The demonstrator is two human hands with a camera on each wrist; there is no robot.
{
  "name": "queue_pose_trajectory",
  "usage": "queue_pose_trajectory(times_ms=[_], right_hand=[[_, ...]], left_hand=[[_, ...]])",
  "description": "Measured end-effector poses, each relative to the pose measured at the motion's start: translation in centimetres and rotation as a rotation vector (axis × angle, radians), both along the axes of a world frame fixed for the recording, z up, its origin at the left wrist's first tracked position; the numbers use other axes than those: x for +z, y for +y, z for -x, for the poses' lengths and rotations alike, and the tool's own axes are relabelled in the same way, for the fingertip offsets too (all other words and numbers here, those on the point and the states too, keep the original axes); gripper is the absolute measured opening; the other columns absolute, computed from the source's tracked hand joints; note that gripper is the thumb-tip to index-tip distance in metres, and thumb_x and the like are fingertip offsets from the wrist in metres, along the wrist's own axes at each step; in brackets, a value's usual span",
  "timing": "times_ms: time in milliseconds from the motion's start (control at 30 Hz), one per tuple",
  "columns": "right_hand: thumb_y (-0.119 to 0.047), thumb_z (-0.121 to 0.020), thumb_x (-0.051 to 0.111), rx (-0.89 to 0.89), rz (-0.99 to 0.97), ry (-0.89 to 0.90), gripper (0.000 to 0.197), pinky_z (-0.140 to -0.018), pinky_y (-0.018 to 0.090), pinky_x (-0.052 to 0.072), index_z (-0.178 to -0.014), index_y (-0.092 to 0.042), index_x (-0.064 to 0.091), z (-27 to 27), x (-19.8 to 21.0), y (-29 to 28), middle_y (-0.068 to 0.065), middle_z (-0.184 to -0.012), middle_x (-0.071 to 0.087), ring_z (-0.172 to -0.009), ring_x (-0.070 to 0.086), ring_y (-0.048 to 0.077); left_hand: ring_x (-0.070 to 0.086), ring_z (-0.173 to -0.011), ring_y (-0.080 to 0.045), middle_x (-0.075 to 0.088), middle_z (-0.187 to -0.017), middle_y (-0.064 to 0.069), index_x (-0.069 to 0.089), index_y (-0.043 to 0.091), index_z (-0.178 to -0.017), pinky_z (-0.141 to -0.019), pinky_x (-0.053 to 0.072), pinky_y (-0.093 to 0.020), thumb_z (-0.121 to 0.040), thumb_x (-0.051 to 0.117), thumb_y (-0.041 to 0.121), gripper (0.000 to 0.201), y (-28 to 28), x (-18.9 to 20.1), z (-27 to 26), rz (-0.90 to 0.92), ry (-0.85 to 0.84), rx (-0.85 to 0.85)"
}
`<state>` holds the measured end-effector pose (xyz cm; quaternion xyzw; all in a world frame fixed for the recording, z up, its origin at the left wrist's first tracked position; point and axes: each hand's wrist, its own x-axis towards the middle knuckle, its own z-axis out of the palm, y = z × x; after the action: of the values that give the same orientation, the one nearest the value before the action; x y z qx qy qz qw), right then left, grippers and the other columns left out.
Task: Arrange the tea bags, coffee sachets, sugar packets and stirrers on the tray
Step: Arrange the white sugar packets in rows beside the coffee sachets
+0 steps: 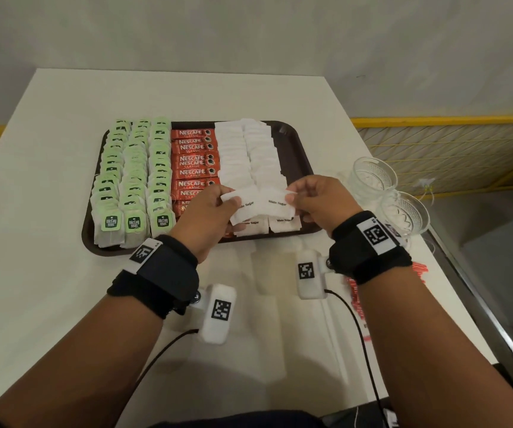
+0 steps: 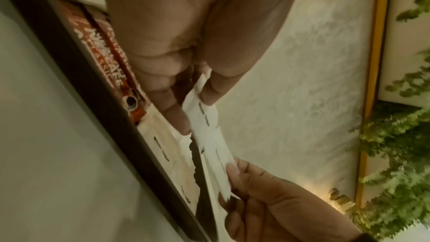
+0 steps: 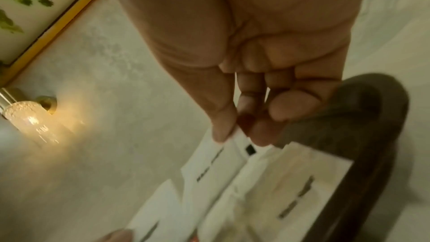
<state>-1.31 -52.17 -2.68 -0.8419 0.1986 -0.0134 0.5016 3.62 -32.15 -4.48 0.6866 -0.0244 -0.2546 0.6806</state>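
Observation:
A dark brown tray (image 1: pixel 298 149) holds rows of green-tagged tea bags (image 1: pixel 134 177), red Nescafe coffee sachets (image 1: pixel 195 159) and white sugar packets (image 1: pixel 249 149). Over its near right part, both hands hold white sugar packets (image 1: pixel 261 205) between them. My left hand (image 1: pixel 215 208) pinches the left end, thumb on top. My right hand (image 1: pixel 307 196) pinches the right end. In the left wrist view the sugar packets (image 2: pixel 209 135) hang between left hand (image 2: pixel 190 98) and right hand (image 2: pixel 235 174). The right wrist view shows my right hand (image 3: pixel 237 135) pinching a sugar packet (image 3: pixel 221 159) above the tray (image 3: pixel 349 117).
Two clear glass cups (image 1: pixel 372 177) stand right of the tray near the table's right edge. Red stirrers or sachets (image 1: pixel 357 298) lie on the table under my right forearm. Loose white packets (image 1: pixel 267 273) lie in front of the tray. A yellow-railed fence (image 1: pixel 446 149) runs behind.

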Motion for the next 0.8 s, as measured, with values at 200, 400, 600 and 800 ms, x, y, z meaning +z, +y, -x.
queue_pose_trajectory(times_ms=[200,400,600,800], right_hand=[[-0.014,-0.089,0.066,0.09,0.299,0.125,0.006,-0.063,0.016,0.041,-0.094,-0.014,0.069,0.0,-1.2,-1.2,-0.007,-0.071,0.057,-0.065,0.052,0.004],[-0.017,-0.083,0.073,0.089,0.428,0.184,0.015,-0.068,0.02,0.039,-0.096,-0.016,0.065,-0.6,-1.5,-0.9,-0.01,-0.074,0.053,-0.072,0.053,0.01],[-0.019,-0.081,0.075,0.116,0.579,0.164,0.024,-0.079,0.026,0.043,-0.102,-0.018,0.062,0.0,-0.5,0.3,-0.002,-0.097,0.057,-0.093,0.058,0.018],[-0.015,-0.09,0.063,0.237,0.695,0.307,0.018,-0.092,0.03,0.046,-0.108,-0.012,0.066,-0.2,-0.1,2.0,0.006,-0.114,0.064,-0.106,0.06,0.023]], left_hand=[[0.067,-0.095,-0.02,0.07,-0.104,-0.002,0.066,0.013,-0.111,-0.084,0.056,-0.035,-0.097,0.059,0.023,0.018,0.1,0.0,-0.1,-0.359,-0.298,-0.143],[0.054,-0.087,-0.016,0.058,-0.093,0.002,0.066,0.009,-0.112,-0.077,0.038,-0.026,-0.097,0.058,0.025,0.023,-0.7,-0.1,-0.3,-0.695,-0.517,-0.25],[0.054,-0.112,-0.025,0.055,-0.126,-0.008,0.056,0.016,-0.131,-0.097,0.042,-0.033,-0.088,0.071,0.024,0.046,-0.3,-0.7,0.1,-0.835,-0.678,-0.285],[0.06,-0.103,-0.025,0.058,-0.119,-0.009,0.067,0.017,-0.119,-0.093,0.047,-0.032,-0.09,0.069,0.019,0.029,-1.0,-0.6,0.1,-0.883,-0.664,-0.363]])
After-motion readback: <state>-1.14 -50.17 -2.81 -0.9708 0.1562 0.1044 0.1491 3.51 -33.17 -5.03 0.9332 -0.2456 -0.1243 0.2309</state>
